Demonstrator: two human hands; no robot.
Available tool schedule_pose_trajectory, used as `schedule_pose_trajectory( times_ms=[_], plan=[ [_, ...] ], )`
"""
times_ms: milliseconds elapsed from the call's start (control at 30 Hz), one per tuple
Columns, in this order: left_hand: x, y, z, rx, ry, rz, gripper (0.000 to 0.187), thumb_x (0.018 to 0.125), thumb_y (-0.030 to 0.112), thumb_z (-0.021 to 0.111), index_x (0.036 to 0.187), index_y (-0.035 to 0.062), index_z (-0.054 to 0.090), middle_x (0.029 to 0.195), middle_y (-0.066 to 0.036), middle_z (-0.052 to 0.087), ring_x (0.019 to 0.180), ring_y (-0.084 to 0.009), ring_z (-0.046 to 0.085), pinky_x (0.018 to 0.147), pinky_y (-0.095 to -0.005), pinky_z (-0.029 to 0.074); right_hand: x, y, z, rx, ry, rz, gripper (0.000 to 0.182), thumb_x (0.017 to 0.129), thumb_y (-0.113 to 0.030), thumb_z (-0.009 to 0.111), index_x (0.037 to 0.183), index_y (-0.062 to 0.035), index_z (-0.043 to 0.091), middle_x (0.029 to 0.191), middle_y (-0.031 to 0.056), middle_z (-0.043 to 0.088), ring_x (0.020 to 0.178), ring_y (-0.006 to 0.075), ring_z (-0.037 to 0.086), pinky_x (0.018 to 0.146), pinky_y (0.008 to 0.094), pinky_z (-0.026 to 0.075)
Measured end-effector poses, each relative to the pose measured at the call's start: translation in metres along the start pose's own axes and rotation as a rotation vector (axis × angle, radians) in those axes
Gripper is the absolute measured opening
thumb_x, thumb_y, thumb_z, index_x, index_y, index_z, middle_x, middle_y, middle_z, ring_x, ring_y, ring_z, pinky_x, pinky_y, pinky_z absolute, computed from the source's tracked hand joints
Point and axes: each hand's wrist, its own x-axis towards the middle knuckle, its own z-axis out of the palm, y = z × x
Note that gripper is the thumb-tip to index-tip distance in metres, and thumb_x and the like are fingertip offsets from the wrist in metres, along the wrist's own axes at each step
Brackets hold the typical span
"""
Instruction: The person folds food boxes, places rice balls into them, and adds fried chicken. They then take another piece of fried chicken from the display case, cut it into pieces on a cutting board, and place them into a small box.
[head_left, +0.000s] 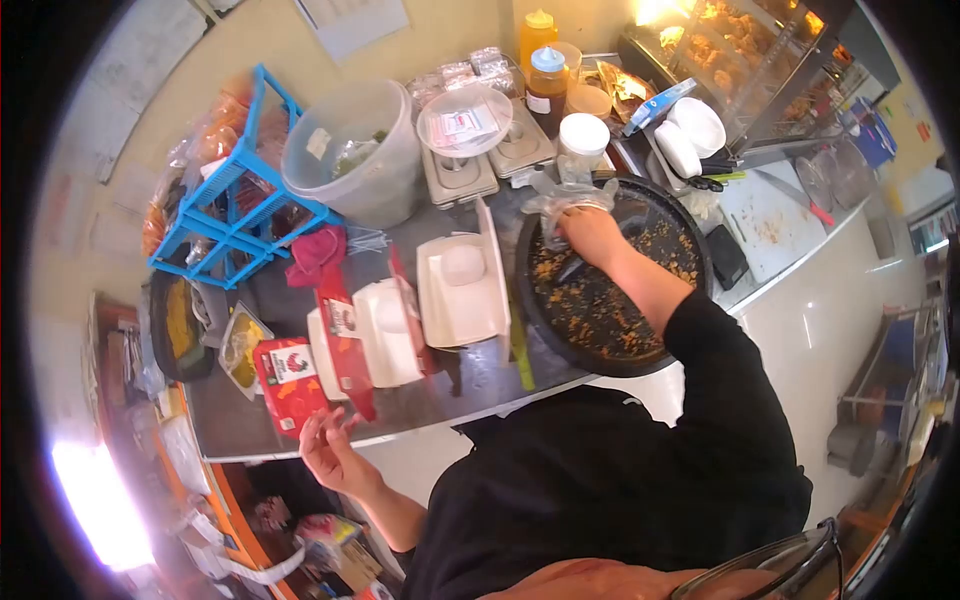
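Over the far-left part of a large round black pan [700, 235], strewn with orange-brown crumbs, my right hand [590, 235] is closed on a clear crinkled plastic bag [548, 200]. Its fingertips are partly hidden by the plastic. A dark handle [570, 270] shows just below that hand, in the pan. My left hand [335, 455] is at the table's front edge, fingers apart and holding nothing, just below a red printed box [288, 375]. To the right of this box stand open white boxes [390, 345], each with a white rounded mound inside; one box [462, 305] is nearest the pan.
A blue plastic rack [235, 200] and a large clear tub [350, 160] line the back left. Sauce bottles [546, 85] and a white-lidded jar [583, 140] stand behind the pan. On the right, a knife [800, 195] lies on a white cutting board [770, 235].
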Motion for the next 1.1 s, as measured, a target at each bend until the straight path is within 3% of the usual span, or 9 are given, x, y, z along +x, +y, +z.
schedule_pose_trajectory(
  times_ms=[167,267,367,500,633,833,933,1033,1100],
  plan=[
    [-0.056,0.048,0.095,0.036,-0.307,-0.041,0.022,0.087,-0.008,0.056,0.108,-0.0038,0.056,0.105,-0.016,0.058,0.089,-0.0222,0.064,0.071,-0.0328,0.058,0.019,-0.012,-0.048,0.566,-0.028,0.224,0.046,0.093,-0.042,0.053,0.09,0.0026,0.065,0.094,0.0203,0.066,0.099,0.0405,0.06,0.087,0.0451,0.046],
    [-0.062,0.072,0.144,0.336,-0.616,0.085,0.025,0.081,-0.005,0.066,0.105,-0.0009,0.06,0.099,-0.014,0.062,0.086,-0.0211,0.065,0.069,-0.0304,0.055,0.006,-0.008,-0.065,0.996,-0.301,0.099,0.06,0.097,-0.053,0.043,0.097,0.0029,0.065,0.086,0.0163,0.063,0.073,0.0225,0.054,0.075,0.0377,0.046],
    [-0.076,0.095,0.21,0.493,-0.714,0.217,0.03,0.079,0.006,0.072,0.107,0.0031,0.061,0.1,-0.012,0.063,0.083,-0.0237,0.064,0.068,-0.031,0.054,-0.048,-0.034,-0.075,1.789,-0.268,0.021,0.056,0.097,-0.042,0.048,0.137,-0.0032,0.043,0.122,0.0074,0.055,0.106,0.0196,0.051,0.09,0.0354,0.043],
    [-0.115,0.105,0.267,0.624,-0.569,0.618,0.025,0.077,0.013,0.073,0.099,0.0064,0.063,0.093,-0.008,0.063,0.074,-0.0258,0.062,0.065,-0.032,0.051,-0.104,-0.074,-0.149,2.455,0.09,0.217,0.046,0.101,-0.039,0.044,0.134,-0.0066,0.042,0.122,0.0077,0.056,0.106,0.0208,0.058,0.09,0.0334,0.047],
    [-0.175,0.113,0.272,0.636,-0.59,0.622,0.012,0.076,0.008,0.071,0.086,0.0078,0.065,0.085,-0.004,0.064,0.072,-0.0226,0.061,0.062,-0.0322,0.05,-0.149,-0.051,-0.142,2.631,-0.078,0.425,0.065,0.098,-0.05,0.042,0.144,-0.0056,0.029,0.142,0.0132,0.042,0.131,0.0323,0.042,0.108,0.0474,0.037],
    [-0.236,0.136,0.281,0.581,-0.688,0.688,0.012,0.07,0.007,0.065,0.08,0.0112,0.061,0.075,-0.002,0.054,0.063,-0.0196,0.055,0.054,-0.0319,0.048,-0.191,-0.013,-0.178,2.917,-0.39,-0.025,0.079,0.088,-0.074,0.031,0.15,-0.0266,0.021,0.153,0.0049,0.03,0.141,0.0315,0.025,0.109,0.0578,0.021],
    [-0.265,0.145,0.311,0.383,-0.855,0.703,0.019,0.07,0.006,0.065,0.088,0.0105,0.064,0.082,-0.003,0.059,0.067,-0.0206,0.058,0.058,-0.0322,0.05,-0.205,0.009,-0.196,2.699,-0.145,-0.228,0.081,0.084,-0.077,0.032,0.152,-0.0384,0.009,0.159,-0.0006,0.013,0.144,0.0284,0.017,0.107,0.0563,0.019],
    [-0.269,0.153,0.347,0.304,-1.019,0.712,0.026,0.073,0.004,0.068,0.099,0.0074,0.068,0.096,-0.006,0.067,0.078,-0.0226,0.063,0.065,-0.031,0.052,-0.195,0.062,-0.219,2.472,0.053,-0.033,0.091,0.083,-0.066,0.053,0.153,-0.029,0.01,0.157,0.0028,0.017,0.14,0.0289,0.026,0.105,0.0497,0.028],
    [-0.261,0.167,0.368,0.316,-0.913,0.557,0.024,0.074,0.005,0.07,0.098,0.0057,0.067,0.095,-0.005,0.067,0.077,-0.0234,0.063,0.065,-0.0319,0.052,-0.172,0.125,-0.214,2.039,0.559,0.072,0.055,0.087,-0.007,0.066,0.137,-0.0035,0.044,0.135,0.0071,0.049,0.118,0.0207,0.053,0.096,0.0314,0.046]
  ],
)
